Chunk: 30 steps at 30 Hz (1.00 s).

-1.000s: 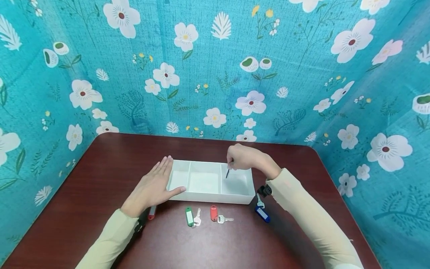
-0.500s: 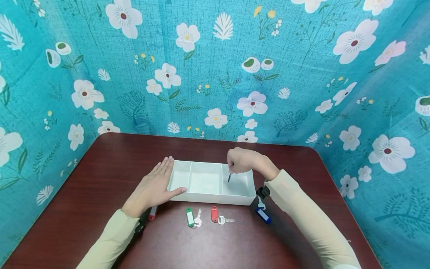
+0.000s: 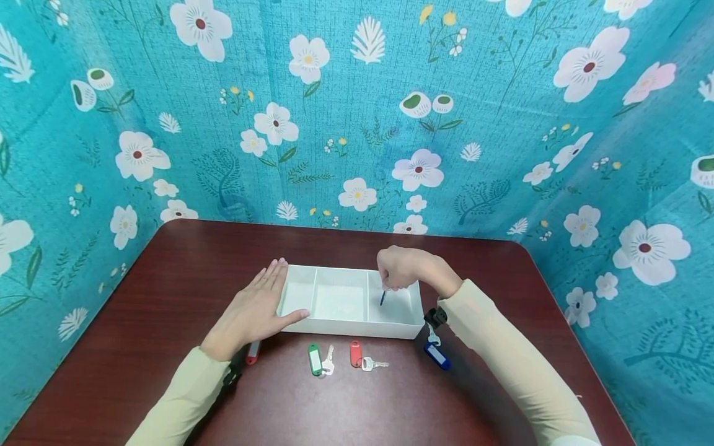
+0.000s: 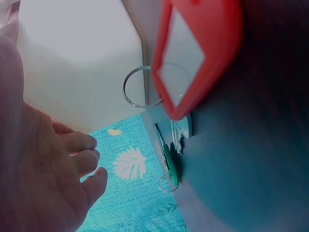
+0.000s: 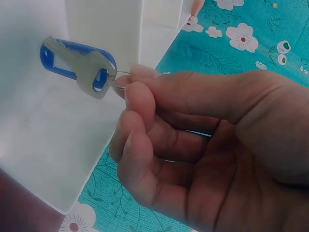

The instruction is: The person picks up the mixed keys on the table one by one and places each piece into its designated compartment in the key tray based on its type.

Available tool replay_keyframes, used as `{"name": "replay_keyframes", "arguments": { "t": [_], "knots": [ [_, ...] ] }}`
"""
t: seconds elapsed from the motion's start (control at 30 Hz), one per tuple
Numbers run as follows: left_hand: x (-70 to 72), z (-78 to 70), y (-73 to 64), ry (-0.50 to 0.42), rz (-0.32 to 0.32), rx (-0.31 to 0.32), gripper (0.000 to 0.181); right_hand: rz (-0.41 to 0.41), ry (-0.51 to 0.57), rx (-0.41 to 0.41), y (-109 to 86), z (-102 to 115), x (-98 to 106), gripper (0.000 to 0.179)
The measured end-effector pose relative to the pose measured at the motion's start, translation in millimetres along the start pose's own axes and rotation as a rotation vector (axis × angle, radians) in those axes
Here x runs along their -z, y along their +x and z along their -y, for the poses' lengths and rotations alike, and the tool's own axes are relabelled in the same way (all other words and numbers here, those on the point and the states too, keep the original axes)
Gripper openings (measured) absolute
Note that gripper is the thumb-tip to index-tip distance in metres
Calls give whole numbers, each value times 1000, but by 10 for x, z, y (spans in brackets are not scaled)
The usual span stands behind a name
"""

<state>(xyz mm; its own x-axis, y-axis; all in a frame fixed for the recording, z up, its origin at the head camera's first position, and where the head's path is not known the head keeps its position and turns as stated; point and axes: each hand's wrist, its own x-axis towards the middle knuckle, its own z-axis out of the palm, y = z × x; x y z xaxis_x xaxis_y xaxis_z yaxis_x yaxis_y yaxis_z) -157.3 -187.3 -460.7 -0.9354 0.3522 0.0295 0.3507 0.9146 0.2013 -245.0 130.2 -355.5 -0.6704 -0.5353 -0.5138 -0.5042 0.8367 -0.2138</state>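
My right hand (image 3: 404,267) pinches a thin metal key ring between thumb and fingertip. From that ring hang a silver key (image 5: 91,72) and a blue key tag (image 5: 60,71), over the right compartment of a white three-part tray (image 3: 351,327). In the head view the blue tag (image 3: 382,298) looks like a narrow strip below the fingers. My left hand (image 3: 253,314) rests with straight fingers along the tray's left end, its thumb over the front edge. Close to the left wrist lies a red key tag (image 4: 217,53) with a ring, partly hidden by the hand in the head view.
In front of the tray lie a green key tag (image 3: 315,360) with a key and a red key tag (image 3: 356,354) with a key. Another blue key tag (image 3: 437,356) with its key lies near the tray's right front corner. Flowered blue cloth (image 3: 357,124) surrounds the dark table (image 3: 346,409).
My right hand has shifted slightly lower and toward the front with the blue-tagged key, which hangs lower in the right compartment. The left hand has stayed in place.
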Motion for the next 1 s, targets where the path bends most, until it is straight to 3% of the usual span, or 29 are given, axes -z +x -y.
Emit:
{"name": "replay_keyframes", "arguments": {
  "t": [0.6,1.0],
  "knots": [
    [2,7,-4,2,-2,1,119,61,38,-54,56,53,-16,8],
    [-2,15,0,-4,3,1,119,6,-5,-22,94,14,-46,15]
  ]
}}
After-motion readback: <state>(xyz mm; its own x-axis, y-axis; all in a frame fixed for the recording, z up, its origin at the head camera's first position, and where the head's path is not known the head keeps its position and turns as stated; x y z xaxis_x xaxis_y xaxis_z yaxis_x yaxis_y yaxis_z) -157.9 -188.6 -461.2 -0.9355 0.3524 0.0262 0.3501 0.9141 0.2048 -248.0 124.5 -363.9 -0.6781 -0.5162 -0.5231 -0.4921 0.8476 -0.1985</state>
